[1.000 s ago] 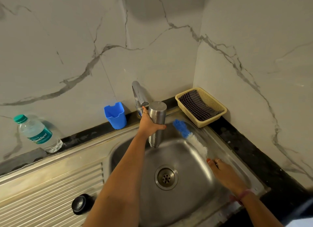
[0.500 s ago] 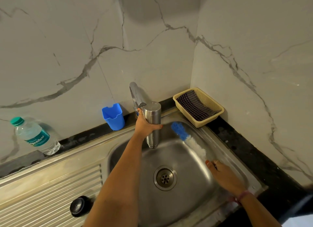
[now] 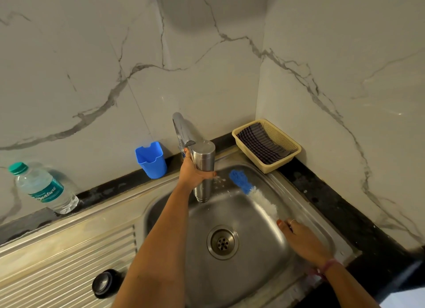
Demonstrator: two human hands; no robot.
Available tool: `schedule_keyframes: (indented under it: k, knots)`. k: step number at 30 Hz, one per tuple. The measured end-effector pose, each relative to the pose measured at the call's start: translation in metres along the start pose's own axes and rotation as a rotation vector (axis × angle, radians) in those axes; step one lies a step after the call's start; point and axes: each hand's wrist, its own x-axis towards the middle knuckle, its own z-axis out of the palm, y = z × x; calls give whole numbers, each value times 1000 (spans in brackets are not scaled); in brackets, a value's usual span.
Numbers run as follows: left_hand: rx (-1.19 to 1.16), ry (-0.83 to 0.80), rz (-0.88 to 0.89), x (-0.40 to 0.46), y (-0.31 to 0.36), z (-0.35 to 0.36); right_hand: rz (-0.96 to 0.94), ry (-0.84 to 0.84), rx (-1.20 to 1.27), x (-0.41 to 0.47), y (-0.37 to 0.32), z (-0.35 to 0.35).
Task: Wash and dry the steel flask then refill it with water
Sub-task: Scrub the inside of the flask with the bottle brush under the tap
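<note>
My left hand (image 3: 194,173) grips the steel flask (image 3: 204,160) around its middle and holds it upright over the back of the sink (image 3: 253,261), just under the tap (image 3: 181,130). Small water drops fly beside the flask on its right. A bottle brush (image 3: 250,191) with a blue tip and white bristles lies along the sink's right slope. My right hand (image 3: 303,241) is closed on its handle end, which the hand hides. The flask's black cap (image 3: 103,284) lies on the ribbed drainboard at the lower left.
A yellow basket (image 3: 289,156) holding a dark striped cloth (image 3: 262,142) sits in the back right corner. A blue plastic cup (image 3: 151,160) stands left of the tap. A plastic water bottle (image 3: 43,188) stands at the far left against the marble wall. The drain (image 3: 222,242) is in the sink's middle.
The flask has stayed in my left hand near the tap, and water drops now spatter beside it. My right hand remains at the brush's handle.
</note>
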Motion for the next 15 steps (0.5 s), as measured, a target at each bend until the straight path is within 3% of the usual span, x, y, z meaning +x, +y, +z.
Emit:
schedule_keyframes:
  k: [15]
  knots:
    - [28, -63, 18, -3, -8, -4, -23, 25, -18, -6, 3, -6]
